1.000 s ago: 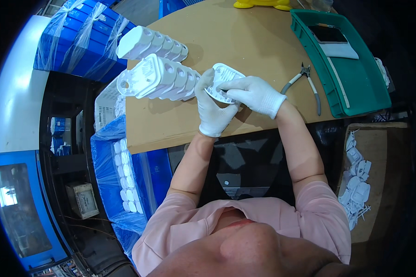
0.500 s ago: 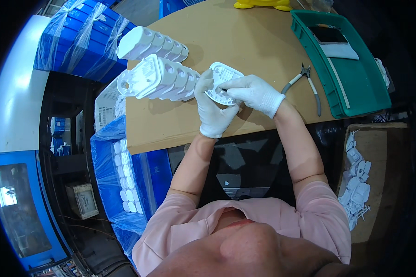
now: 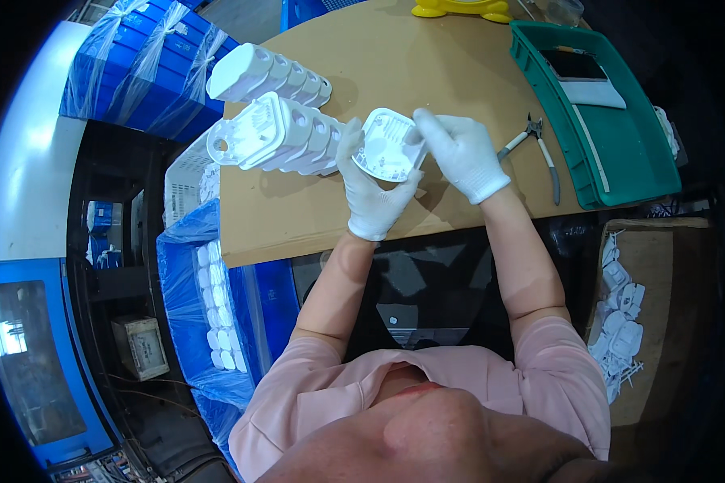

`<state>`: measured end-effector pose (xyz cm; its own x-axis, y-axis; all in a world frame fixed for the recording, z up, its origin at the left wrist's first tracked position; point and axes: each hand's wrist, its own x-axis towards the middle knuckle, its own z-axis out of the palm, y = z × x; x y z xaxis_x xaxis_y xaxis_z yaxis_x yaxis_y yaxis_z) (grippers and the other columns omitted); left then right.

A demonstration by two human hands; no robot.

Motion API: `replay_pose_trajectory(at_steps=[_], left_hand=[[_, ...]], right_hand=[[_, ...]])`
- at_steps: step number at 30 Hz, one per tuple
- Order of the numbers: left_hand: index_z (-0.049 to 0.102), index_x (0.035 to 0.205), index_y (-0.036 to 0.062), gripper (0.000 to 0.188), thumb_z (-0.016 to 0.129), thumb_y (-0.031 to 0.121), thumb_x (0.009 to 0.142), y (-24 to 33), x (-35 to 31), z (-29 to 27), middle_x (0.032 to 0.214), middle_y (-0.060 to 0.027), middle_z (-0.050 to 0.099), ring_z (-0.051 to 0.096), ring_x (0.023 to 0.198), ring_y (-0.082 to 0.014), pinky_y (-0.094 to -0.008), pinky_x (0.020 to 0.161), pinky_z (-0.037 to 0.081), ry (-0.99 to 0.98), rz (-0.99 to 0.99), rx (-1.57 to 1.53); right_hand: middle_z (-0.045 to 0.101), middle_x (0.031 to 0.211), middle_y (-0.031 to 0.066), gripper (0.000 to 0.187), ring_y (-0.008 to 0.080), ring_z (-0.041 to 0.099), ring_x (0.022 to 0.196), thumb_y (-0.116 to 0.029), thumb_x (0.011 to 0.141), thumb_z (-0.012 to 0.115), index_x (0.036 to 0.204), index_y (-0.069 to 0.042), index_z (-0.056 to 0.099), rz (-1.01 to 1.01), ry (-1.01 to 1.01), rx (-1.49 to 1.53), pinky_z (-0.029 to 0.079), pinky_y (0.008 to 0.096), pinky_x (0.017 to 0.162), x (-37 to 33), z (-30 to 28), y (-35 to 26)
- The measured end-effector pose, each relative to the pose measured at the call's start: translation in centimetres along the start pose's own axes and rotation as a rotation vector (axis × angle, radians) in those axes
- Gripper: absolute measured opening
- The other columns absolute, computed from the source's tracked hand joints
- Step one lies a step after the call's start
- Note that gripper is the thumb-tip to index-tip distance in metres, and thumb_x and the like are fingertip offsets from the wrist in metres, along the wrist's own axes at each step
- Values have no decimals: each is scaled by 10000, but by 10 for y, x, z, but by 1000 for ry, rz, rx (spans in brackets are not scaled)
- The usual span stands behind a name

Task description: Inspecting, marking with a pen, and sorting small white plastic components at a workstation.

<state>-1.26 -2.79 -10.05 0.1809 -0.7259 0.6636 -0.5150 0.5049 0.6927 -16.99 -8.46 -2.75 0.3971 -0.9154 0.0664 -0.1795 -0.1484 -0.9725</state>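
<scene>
My left hand [image 3: 370,197], in a white glove, grips a white plastic housing [image 3: 387,153] from below and the left, with its ribbed hollow inside facing up. At the housing's right edge is my gloved right hand [image 3: 466,157]. Its fingers are bent together, and whatever they pinch, if anything, is hidden. Just left of my left hand lies a row of nested white plastic housings [image 3: 286,137], and a second such row [image 3: 267,76] sits behind it. A pair of cutting pliers [image 3: 532,149] with grey handles rests on the table to the right.
Brown board covers the table [image 3: 395,56]. A green tray [image 3: 584,173] at right holds a dark flat device and a white cloth. Below right, a cardboard box [image 3: 660,322] contains white scraps. At left stand a film-lined blue crate [image 3: 258,314] of white parts and wrapped blue bins [image 3: 149,68].
My right hand has drawn back from inside the housing to its right edge. The housing has turned so more of its inside shows; my left hand still holds it.
</scene>
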Motion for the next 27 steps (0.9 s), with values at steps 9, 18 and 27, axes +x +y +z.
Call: replay_pose_trajectory(at_steps=[9,18,27], left_hand=[[211,1403,-13,988,818,70,628,2,0,2,1382,-203,352,412,1278,-309,-407,1071,363,4,-43,-101],[158,1432,65,997,806,36,675,-5,-4,5,1405,-177,334,416,1269,-287,-422,1075,356,-64,-27,-146],[238,1423,20,1083,895,151,572,23,10,-1,1376,-178,396,476,1226,-304,-405,1047,388,-27,84,83]], right_hand=[[623,602,139,555,303,606,594,-594,793,610,666,-62,702,2,57,-398,474,361,564,1,-5,-8],[636,733,148,298,319,623,667,-307,728,739,847,-43,669,-446,-81,-399,487,343,606,-9,14,-3],[558,671,3,211,71,471,598,-218,851,671,829,-10,644,-168,-51,125,379,241,545,-9,2,-13]])
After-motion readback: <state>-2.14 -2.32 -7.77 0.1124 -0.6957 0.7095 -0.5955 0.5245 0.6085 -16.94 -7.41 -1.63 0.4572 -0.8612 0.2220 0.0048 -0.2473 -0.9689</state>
